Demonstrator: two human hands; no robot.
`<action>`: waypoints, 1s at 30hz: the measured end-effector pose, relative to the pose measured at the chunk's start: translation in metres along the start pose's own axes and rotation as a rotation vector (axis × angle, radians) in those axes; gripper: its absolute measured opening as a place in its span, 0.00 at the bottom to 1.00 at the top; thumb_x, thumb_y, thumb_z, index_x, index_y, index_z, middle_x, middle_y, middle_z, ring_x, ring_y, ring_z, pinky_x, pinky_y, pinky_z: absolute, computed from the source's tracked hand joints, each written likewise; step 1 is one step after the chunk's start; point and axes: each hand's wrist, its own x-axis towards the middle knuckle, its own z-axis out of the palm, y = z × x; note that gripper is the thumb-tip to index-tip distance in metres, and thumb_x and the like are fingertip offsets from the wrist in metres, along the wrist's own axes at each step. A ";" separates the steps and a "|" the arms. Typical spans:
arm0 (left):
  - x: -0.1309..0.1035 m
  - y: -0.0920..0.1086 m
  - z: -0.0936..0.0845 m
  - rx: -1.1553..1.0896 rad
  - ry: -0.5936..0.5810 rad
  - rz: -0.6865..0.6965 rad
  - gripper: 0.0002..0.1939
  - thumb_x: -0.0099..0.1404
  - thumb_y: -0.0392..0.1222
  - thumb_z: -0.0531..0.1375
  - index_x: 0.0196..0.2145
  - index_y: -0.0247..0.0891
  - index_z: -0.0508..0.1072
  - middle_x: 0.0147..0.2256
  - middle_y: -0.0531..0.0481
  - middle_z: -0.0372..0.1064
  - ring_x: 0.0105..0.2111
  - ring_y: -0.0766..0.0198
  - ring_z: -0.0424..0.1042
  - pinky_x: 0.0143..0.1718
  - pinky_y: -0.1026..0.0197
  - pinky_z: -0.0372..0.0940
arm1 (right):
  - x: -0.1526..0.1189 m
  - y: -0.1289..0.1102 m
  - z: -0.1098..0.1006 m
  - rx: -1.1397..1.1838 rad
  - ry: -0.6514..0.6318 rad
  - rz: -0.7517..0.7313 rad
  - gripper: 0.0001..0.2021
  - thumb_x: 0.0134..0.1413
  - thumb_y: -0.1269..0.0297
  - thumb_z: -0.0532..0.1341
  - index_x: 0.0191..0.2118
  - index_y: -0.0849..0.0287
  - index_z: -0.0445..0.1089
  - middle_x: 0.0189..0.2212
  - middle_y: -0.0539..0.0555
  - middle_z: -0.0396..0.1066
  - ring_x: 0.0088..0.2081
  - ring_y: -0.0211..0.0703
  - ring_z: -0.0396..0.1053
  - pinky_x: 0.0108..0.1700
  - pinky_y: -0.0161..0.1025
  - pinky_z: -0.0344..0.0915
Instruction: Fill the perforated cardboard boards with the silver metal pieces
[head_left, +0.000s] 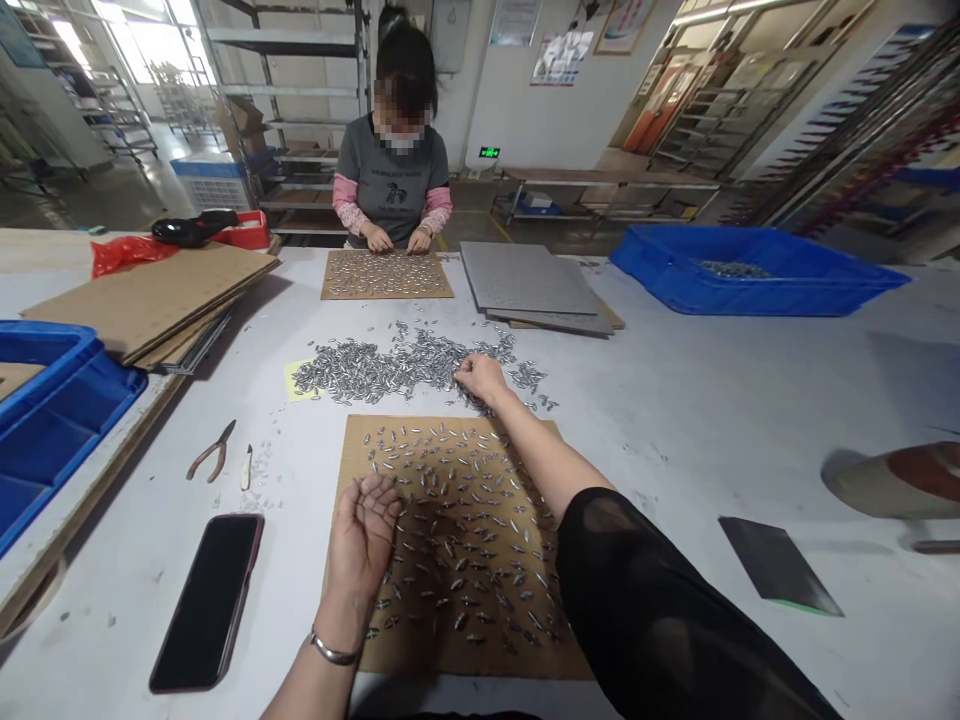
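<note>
A long pile of small silvery metal pieces (375,368) lies across the middle of the white table. My right hand (480,378) is at the pile's right part, fingers pinched together; what they hold is too small to name. Below the pile, a brown cardboard sheet (349,425) bears many spaced-out metal pieces. Over its left edge, my left hand (366,528) is turned palm up with its fingers curled inward. Whether anything lies in that palm cannot be made out. A metal bracelet (334,650) circles the left wrist.
A phone (206,602), pliers (213,452) and a small knife (246,468) lie left. Blue trays (757,290) stand right and left. Grey sheets (529,278) lie beyond the pile. Opposite, a person (394,170) works at another covered cardboard (386,275). A dark plate (780,565) lies right.
</note>
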 end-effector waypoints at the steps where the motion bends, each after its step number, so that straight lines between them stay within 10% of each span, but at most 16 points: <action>1: 0.001 -0.001 -0.001 0.010 -0.008 -0.005 0.17 0.73 0.40 0.54 0.31 0.30 0.77 0.33 0.39 0.78 0.31 0.61 0.77 0.35 0.61 0.72 | 0.000 -0.003 -0.005 0.040 0.020 0.021 0.06 0.51 0.71 0.62 0.34 0.59 0.76 0.31 0.53 0.78 0.39 0.44 0.75 0.44 0.33 0.65; 8: -0.003 -0.012 -0.007 0.095 -0.119 -0.122 0.15 0.72 0.46 0.58 0.39 0.32 0.78 0.41 0.37 0.79 0.41 0.56 0.79 0.45 0.56 0.72 | -0.081 -0.042 -0.035 0.487 -0.344 -0.082 0.08 0.50 0.73 0.59 0.37 0.59 0.73 0.25 0.50 0.76 0.26 0.40 0.73 0.30 0.35 0.67; 15: -0.013 -0.026 -0.015 0.062 -0.298 -0.296 0.16 0.70 0.53 0.60 0.38 0.37 0.78 0.35 0.42 0.79 0.41 0.52 0.79 0.46 0.52 0.73 | -0.225 -0.063 -0.015 0.198 -0.513 -0.860 0.03 0.56 0.71 0.61 0.33 0.58 0.72 0.32 0.52 0.75 0.34 0.40 0.70 0.37 0.35 0.64; 25: -0.011 -0.035 -0.016 0.081 -0.360 -0.357 0.08 0.66 0.44 0.62 0.33 0.39 0.77 0.33 0.40 0.78 0.45 0.44 0.77 0.48 0.44 0.72 | -0.222 -0.056 -0.021 0.038 -0.547 -0.975 0.08 0.63 0.73 0.59 0.33 0.59 0.73 0.32 0.52 0.74 0.36 0.41 0.69 0.39 0.36 0.62; 30: -0.014 -0.035 -0.014 0.024 -0.367 -0.285 0.09 0.69 0.42 0.60 0.33 0.36 0.78 0.32 0.44 0.77 0.34 0.56 0.76 0.40 0.55 0.72 | -0.216 -0.056 -0.025 -0.159 -0.482 -0.885 0.07 0.64 0.69 0.59 0.35 0.59 0.75 0.36 0.55 0.74 0.36 0.43 0.68 0.36 0.37 0.59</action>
